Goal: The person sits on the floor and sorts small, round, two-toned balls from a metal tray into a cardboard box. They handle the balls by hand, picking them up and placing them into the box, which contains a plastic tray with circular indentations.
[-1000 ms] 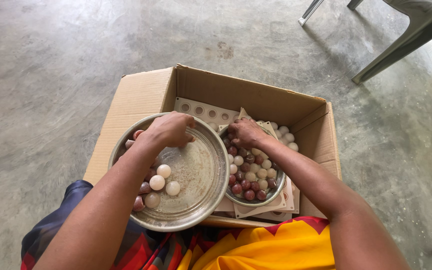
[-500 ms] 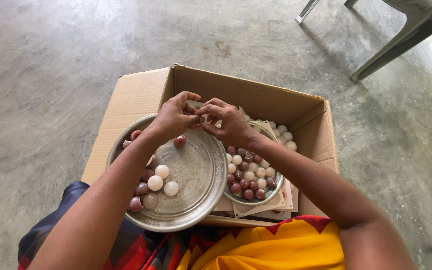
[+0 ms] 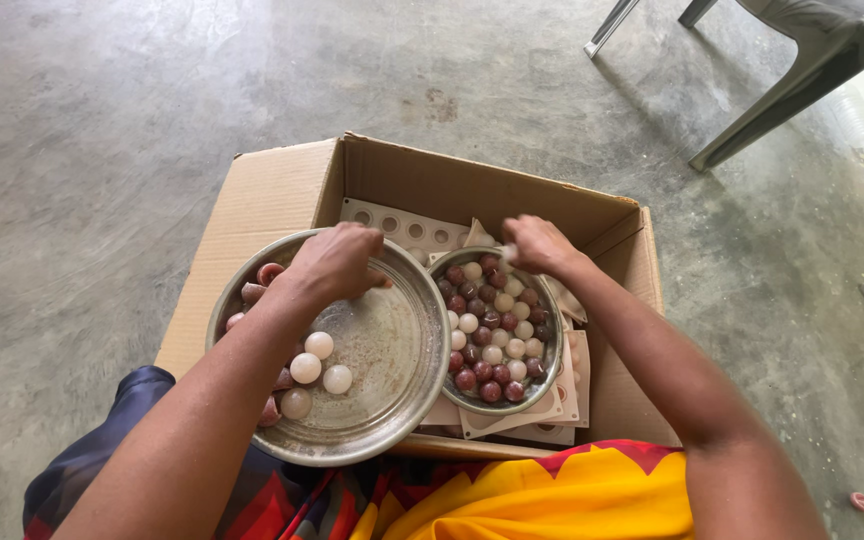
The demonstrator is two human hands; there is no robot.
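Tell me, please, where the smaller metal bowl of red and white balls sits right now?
In the head view, the smaller metal bowl sits inside the cardboard box, right of the large metal plate, under the right hand.

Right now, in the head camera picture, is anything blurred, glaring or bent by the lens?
Head view: soft daylight, no hard glare, only a dull sheen on the large metal plate. The right hand is slightly motion-blurred at its fingers, while the left hand looks sharper. The wide lens bends the cardboard box edges, and the chair at the top right leans outward.
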